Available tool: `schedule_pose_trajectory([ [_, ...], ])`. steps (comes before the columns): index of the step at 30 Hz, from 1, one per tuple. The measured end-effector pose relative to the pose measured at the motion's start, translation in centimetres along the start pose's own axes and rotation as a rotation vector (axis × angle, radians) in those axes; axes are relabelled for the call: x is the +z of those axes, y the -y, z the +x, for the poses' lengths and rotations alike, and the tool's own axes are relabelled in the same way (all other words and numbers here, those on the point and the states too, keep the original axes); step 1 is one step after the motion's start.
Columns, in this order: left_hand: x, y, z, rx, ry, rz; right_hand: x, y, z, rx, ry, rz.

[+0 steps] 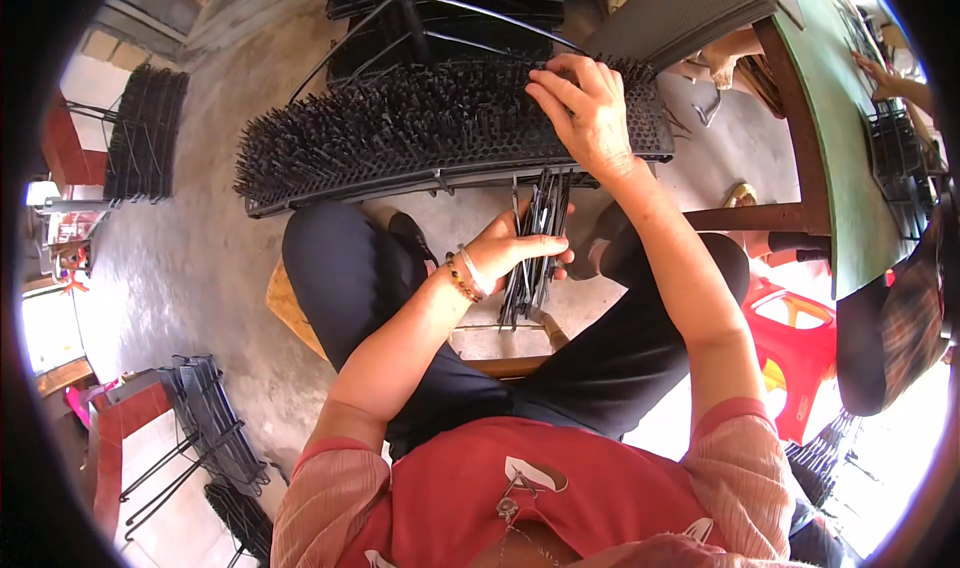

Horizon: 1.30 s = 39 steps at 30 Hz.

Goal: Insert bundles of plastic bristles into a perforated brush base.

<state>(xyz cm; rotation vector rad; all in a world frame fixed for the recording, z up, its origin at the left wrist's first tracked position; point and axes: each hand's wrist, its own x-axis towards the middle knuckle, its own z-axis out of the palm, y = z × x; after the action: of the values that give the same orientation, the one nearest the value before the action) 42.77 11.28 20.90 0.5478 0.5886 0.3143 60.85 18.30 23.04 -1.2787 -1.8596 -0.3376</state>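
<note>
A long black perforated board (pixel 645 133) lies across in front of my knees, and black strips (pixel 390 123) stand packed upright over most of it. Bare holes show at its right end. My right hand (pixel 590 113) is over that end, thumb and fingers drawn together at the edge of the strips; whatever is between the fingertips is hidden. Below the board, my left hand (pixel 505 253) grips a bundle of thin, loose black strips (pixel 540 218), held roughly upright with the thumb across it.
Behind the board stands a black rack with metal rods (pixel 470 8). To the right are a green-topped table (pixel 825 118), a red plastic stool (pixel 795 353) and another person's hand (pixel 880 78). More black racks (pixel 145 133) stand at the left.
</note>
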Motion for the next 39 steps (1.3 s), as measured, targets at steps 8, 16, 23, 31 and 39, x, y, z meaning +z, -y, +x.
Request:
schedule_pose_trajectory([
  [8, -0.2, 0.1, 0.1, 0.062, -0.013, -0.013, -0.5, 0.3, 0.5, 0.032, 0.078, -0.045],
  [16, -0.1, 0.2, 0.5, 0.075, -0.023, 0.030, -1.5, -0.4, 0.5, 0.027, 0.230, -0.104],
  [23, -0.3, 0.1, 0.6, 0.154, -0.061, -0.072, -5.9, -0.3, 0.4, 0.500, 0.358, 0.368],
  [31, -0.1, 0.1, 0.7, 0.185, -0.033, 0.000, -5.9, 2.1, -3.4, 1.009, 0.805, 0.847],
  [39, 0.4, 0.4, 1.3, 0.197, -0.090, -0.045, -6.2, 1.1, -4.1, 1.168, 0.672, 0.948],
])
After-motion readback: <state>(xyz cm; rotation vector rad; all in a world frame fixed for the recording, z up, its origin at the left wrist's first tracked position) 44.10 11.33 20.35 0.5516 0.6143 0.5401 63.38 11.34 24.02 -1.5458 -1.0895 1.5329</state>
